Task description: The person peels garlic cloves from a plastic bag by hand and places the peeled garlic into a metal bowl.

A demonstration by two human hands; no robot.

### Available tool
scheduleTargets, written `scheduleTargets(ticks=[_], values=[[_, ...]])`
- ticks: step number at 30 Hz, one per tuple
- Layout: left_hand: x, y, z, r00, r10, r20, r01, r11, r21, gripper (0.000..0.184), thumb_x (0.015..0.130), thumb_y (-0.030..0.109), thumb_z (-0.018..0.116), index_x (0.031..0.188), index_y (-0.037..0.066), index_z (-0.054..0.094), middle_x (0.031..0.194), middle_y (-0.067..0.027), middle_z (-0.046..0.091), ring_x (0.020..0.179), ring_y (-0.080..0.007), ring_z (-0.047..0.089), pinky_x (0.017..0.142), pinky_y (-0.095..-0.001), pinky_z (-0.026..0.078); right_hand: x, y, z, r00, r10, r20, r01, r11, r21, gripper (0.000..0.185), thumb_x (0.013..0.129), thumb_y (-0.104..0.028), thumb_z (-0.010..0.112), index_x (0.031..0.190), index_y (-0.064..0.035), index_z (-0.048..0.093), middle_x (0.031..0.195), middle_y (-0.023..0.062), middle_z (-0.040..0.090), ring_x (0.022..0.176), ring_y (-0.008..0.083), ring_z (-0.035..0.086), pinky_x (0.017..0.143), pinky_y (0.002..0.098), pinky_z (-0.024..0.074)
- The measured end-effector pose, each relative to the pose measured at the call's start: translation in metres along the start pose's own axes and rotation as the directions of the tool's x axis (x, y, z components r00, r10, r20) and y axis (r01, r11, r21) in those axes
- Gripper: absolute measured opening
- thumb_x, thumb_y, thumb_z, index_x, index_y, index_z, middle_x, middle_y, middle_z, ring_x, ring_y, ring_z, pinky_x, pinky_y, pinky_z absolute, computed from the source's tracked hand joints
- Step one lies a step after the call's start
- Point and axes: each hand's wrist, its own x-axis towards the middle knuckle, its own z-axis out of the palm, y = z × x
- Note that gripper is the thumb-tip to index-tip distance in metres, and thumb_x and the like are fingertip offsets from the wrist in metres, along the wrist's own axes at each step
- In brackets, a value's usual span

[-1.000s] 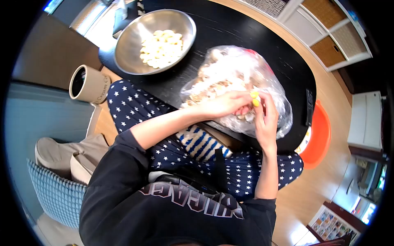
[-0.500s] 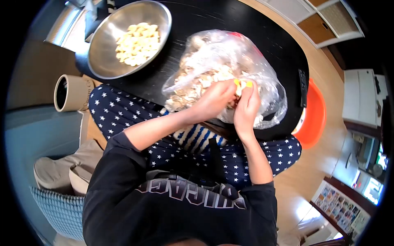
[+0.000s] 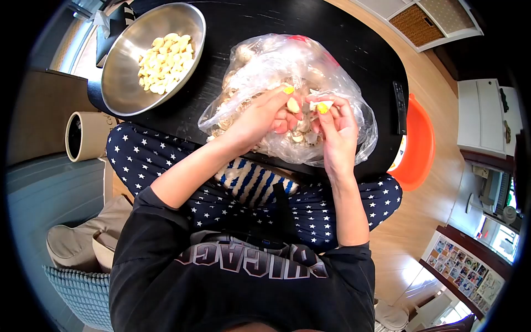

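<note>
Now the two hands are separated: half a second ago their fingertips met over one spot above the plastic bag point(image 3: 312, 72), and at present a gap lies between them, both in front of the bag's middle. The left hand point(image 3: 254, 120) pinches a pale garlic clove point(image 3: 293, 105) between thumb and fingers, so the clove sits over the bag too. The right hand point(image 3: 340, 134) has its thumb and fingers closed on a whitish scrap of peel point(image 3: 314, 103). Earlier the clove and the scrap could not be told apart, hidden among the joined fingers; each now shows in its own hand. Each thumb has a bright yellow tip, as before.

Unchanged, the bag rests on the black worktop point(image 3: 232, 22), with papery husks and garlic pieces point(image 3: 301, 131) inside it. Left of the bag stands the same steel bowl point(image 3: 124, 88), with a heap of peeled cloves point(image 3: 166, 63). Right of the bag lies a black remote point(image 3: 399, 108), where it lay before. The whole view has shifted slightly, so everything, the bag included, appears further left.
</note>
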Motion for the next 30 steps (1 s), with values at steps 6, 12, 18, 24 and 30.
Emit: scheduleTargets(ticks=[6,12,18,24,30], values=[[0.001,-0.019,-0.002,0.994,-0.021,0.107,0.002,0.984,0.176,0.027,0.099,0.023,0.034,0.089,0.006,0.052,0.073,0.0011,0.049,0.061,-0.0033,0.039,0.055,-0.0172,0.032,-0.007,0.008,0.013,0.977,-0.210,-0.040,0.179,0.906,-0.383,0.012,0.088,-0.001,0.057,0.100,-0.0017,0.054,0.080,0.0013,0.056,0.070,0.0051,0.052,0.062,0.0179,0.0416],[-0.004,-0.034,0.009,0.888,0.460,0.016,-0.373,0.698,0.611,0.027,0.097,0.020,0.038,0.090,-0.003,0.051,0.068,-0.0143,0.055,0.060,-0.0188,0.051,0.058,-0.0320,0.041,-0.017,0.018,0.025,0.888,-0.456,0.051,0.362,0.627,-0.690,0.008,0.091,-0.009,0.050,0.095,-0.0019,0.049,0.057,0.0075,0.049,0.051,0.0126,0.050,0.049,0.0264,0.0396],[-0.004,-0.031,0.011,0.892,0.451,0.038,-0.355,0.645,0.677,0.026,0.097,0.018,0.037,0.098,-0.003,0.053,0.069,-0.0162,0.057,0.063,-0.0280,0.056,0.060,-0.0347,0.043,-0.017,0.024,0.017,0.957,-0.281,-0.075,0.197,0.816,-0.543,0.008,0.093,-0.010,0.047,0.094,-0.0023,0.047,0.062,0.0051,0.050,0.056,0.0094,0.048,0.052,0.0232,0.0374],[-0.005,-0.019,0.005,0.905,0.357,0.233,-0.399,0.517,0.757,0.023,0.096,0.015,0.037,0.095,-0.001,0.053,0.085,-0.0110,0.056,0.076,-0.0184,0.052,0.070,-0.0290,0.041,-0.006,0.006,0.002,0.974,-0.127,-0.188,0.096,0.982,-0.163,0.008,0.092,-0.012,0.052,0.093,-0.0054,0.048,0.086,0.0064,0.062,0.067,0.0059,0.048,0.060,0.0202,0.0392],[-0.005,-0.020,0.011,0.882,0.436,0.179,-0.439,0.624,0.647,0.024,0.095,0.010,0.040,0.114,0.001,0.051,0.109,-0.0069,0.055,0.098,-0.0139,0.055,0.089,-0.0266,0.042,-0.012,0.005,0.014,0.965,-0.176,-0.197,0.159,0.982,-0.099,0.011,0.091,-0.006,0.053,0.095,-0.0017,0.044,0.112,0.0197,0.056,0.094,0.0134,0.058,0.079,0.0233,0.0475]])
